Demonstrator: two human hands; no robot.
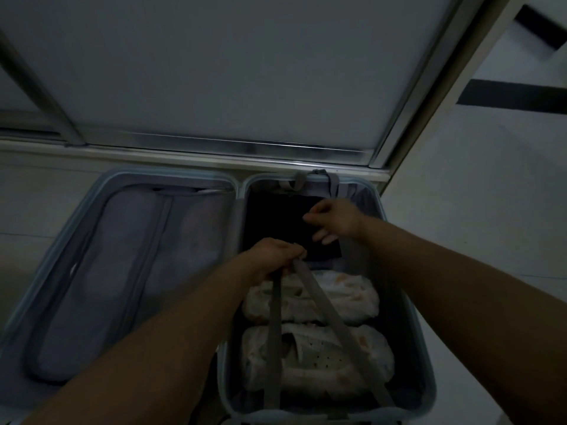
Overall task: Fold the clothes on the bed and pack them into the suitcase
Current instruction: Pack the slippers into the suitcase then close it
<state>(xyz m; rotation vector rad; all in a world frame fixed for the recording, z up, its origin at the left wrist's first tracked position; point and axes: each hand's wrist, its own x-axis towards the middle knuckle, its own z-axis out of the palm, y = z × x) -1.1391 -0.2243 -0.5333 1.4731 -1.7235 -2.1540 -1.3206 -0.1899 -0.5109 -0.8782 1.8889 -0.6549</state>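
An open pale blue suitcase (425,338) lies on the floor. Its right half holds two rolled white patterned garments (343,297) and, at the far end, a folded black garment (276,216). My left hand (273,256) is shut on two grey packing straps (334,323), which run up from the near edge over the white rolls. My right hand (333,219) hovers over the black garment with fingers loosely curled; whether it pinches the cloth is unclear. The left half (129,271) is covered by a zipped grey divider.
A sliding door with a metal frame (221,145) stands just beyond the suitcase. White floor tiles (478,228) lie to the right. Another pair of grey strap ends (313,179) hangs at the far rim. The scene is dim.
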